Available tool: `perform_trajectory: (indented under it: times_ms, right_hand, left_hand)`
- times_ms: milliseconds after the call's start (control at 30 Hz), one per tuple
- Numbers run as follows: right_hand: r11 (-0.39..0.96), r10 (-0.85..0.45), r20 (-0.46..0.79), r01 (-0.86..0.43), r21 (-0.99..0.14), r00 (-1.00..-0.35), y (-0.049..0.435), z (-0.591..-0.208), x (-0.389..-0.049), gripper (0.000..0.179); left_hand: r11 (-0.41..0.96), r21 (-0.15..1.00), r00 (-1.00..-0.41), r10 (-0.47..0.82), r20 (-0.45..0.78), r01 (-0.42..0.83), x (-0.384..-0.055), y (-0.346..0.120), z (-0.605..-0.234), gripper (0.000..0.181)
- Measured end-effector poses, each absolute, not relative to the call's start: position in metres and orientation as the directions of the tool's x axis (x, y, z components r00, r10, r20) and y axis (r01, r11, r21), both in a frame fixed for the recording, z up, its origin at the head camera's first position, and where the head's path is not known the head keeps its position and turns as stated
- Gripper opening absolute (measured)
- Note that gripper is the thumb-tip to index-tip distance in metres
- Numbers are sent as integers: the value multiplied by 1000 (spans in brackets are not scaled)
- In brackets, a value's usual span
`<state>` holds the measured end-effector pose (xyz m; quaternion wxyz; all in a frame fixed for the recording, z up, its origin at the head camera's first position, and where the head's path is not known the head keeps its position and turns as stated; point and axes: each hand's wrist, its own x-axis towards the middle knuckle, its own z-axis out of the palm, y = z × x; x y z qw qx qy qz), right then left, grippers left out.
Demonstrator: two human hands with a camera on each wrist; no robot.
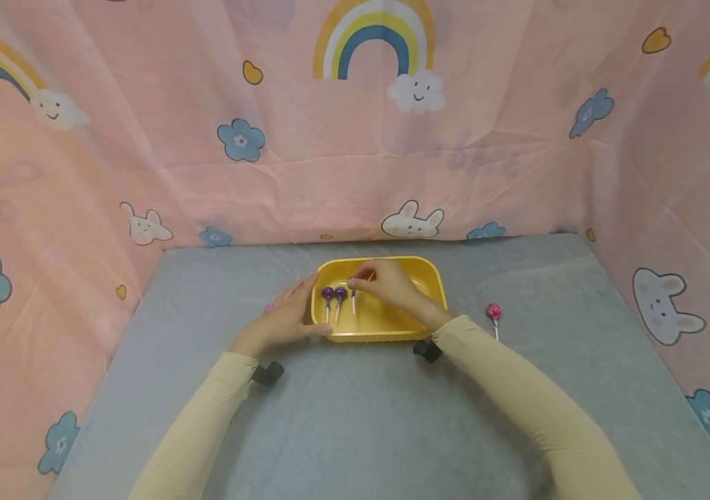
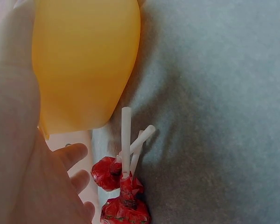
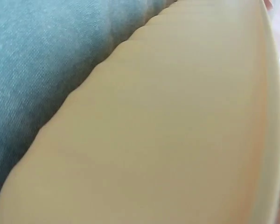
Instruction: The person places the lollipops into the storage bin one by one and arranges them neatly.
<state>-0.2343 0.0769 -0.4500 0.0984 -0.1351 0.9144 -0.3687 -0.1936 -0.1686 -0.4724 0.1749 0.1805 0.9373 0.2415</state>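
A yellow plastic basket point(image 1: 386, 336) stands crosswise on the table. My left hand point(image 1: 283, 316) spans its left end, fingers stretched along the side and thumb at the front rim. Inside, two purple lollipops point(image 1: 328, 294) lie side by side at the left, white sticks toward me. My right hand point(image 1: 386, 281) reaches in over the front rim and pinches a third purple lollipop point(image 1: 353, 294) beside them, its head partly hidden by the fingertips. In the left wrist view, red-wrapped lollipops point(image 2: 126, 212) lie beside the left fingers. The right wrist view shows mostly the basket's outer wall point(image 3: 154, 116).
A pink-red lollipop point(image 1: 494, 312) lies on the grey cloth to the right of the basket. Another pink one point(image 1: 269, 307) peeks out behind my left hand. A pink patterned curtain point(image 1: 355, 160) hangs along the table's back edge point(image 1: 255, 246) and both sides.
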Motion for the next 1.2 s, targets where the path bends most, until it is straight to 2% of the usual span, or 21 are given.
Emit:
perform_trajectory:
  times_ms: [500, 1200]
  right_hand:
    - [677, -346, -35, -224, -701, -938, 71, -465, -236, 24]
    - [670, -318, -57, -182, -720, -946, 68, -476, -237, 24]
  left_hand:
    - [820, 519, -878, 413, -242, 242, -195, -169, -476, 116]
    - [823, 522, -880, 401, -252, 225, -194, -169, -475, 115]
